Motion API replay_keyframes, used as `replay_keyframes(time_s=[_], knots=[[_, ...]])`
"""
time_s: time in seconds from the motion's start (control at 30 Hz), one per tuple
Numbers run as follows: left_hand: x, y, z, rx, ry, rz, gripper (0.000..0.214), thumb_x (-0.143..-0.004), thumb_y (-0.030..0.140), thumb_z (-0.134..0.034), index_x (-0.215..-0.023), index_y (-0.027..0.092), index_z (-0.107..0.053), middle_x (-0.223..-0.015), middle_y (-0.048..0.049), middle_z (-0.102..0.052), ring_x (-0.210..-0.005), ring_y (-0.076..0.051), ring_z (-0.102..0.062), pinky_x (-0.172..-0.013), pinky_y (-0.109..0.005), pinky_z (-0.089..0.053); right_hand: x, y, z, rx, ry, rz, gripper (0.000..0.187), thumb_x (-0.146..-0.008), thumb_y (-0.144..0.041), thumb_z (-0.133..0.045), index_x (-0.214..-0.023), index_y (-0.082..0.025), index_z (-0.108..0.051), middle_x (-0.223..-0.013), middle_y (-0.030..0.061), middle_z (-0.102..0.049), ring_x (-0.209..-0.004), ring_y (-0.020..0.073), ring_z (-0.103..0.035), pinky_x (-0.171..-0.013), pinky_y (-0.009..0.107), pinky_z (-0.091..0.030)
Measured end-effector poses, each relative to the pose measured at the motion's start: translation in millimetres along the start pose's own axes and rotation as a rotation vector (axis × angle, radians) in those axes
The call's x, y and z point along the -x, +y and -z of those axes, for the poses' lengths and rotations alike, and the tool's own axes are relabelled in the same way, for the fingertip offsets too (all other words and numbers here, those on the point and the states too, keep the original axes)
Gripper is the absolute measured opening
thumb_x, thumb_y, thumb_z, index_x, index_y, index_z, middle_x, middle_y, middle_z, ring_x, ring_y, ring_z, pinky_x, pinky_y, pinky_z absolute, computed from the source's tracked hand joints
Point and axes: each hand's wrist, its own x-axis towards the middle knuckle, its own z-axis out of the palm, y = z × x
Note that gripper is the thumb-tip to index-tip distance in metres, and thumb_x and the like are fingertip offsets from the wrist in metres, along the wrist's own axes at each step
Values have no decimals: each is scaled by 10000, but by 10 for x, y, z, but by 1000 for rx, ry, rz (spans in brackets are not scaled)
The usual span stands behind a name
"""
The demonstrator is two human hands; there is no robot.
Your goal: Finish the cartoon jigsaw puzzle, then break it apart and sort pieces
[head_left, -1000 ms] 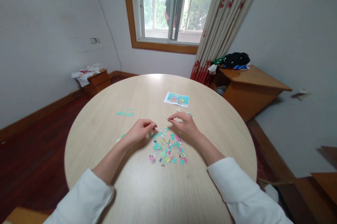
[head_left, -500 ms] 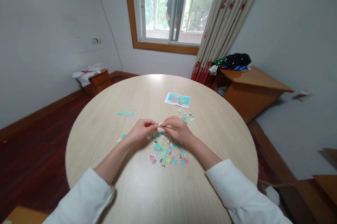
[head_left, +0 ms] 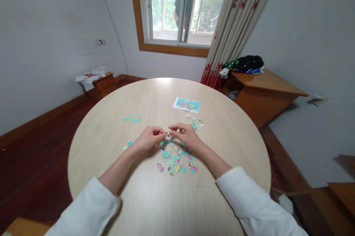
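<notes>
Over the far end of a loose heap of jigsaw pieces [head_left: 173,158], both hands meet around small jigsaw pieces [head_left: 168,134] in yellow, white and red. My left hand [head_left: 151,139] is closed, pinching them from the left between thumb and forefinger. From the right, the thumb and forefinger of my right hand [head_left: 187,135] grip their edge, with the other fingers loosely curled. How many pieces are held, and whether they interlock, is too small to tell. The heap is turquoise, pink, yellow and white.
A picture sheet [head_left: 186,105] lies farther back on the round table [head_left: 133,199]. Small groups of pieces sit at left [head_left: 133,118] and right [head_left: 197,123], with a few pieces [head_left: 129,143] by my left forearm. A cabinet [head_left: 266,88] stands right; a person [head_left: 181,5] is outside the window.
My right hand's fingers have shifted slightly and spread a little at the held pieces. My left hand keeps its pinch. The view has moved very slightly.
</notes>
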Motion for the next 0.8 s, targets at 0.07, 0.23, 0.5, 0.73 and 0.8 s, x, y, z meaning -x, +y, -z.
replay_keyframes(time_s=[0.07,0.23,0.5,0.73,0.8], knots=[[-8,-7,-4,-18,-10,-1,142,-657,268,-627,-610,134,-621,-571,-13,-566,-528,-92,-439,-542,-255,-309,1,-9,-20,-44,-18,-32,154,-747,-260,-652,-854,-169,-714,-752,40,-711,-665,132,-600,-612,265,-425],[-16,-1,-5,-42,15,-4,131,-670,255,-620,-604,142,-622,-569,-25,-584,-530,-99,-447,-539,-260,-313,-42,87,6,-100,4,-98,145,-733,-270,-649,-795,-154,-708,-720,49,-705,-622,132,-597,-567,258,-429],[-13,1,14,-42,70,6,139,-706,253,-597,-608,155,-590,-547,-16,-576,-493,-89,-429,-517,-258,-303,-115,427,217,198,77,-241,89,-717,-166,-607,-691,-150,-691,-660,45,-697,-625,145,-628,-617,264,-456],[-15,6,9,-47,65,-1,127,-704,245,-595,-614,156,-589,-540,-12,-579,-501,-93,-444,-529,-259,-313,-80,400,209,295,12,-259,76,-714,-202,-631,-684,-161,-688,-656,32,-692,-617,138,-612,-598,243,-425],[-13,0,6,-46,65,7,133,-702,256,-595,-615,156,-589,-539,-12,-578,-494,-92,-437,-519,-258,-304,-76,369,218,330,-1,-267,68,-711,-206,-638,-682,-166,-686,-645,23,-684,-609,136,-602,-594,241,-413]])
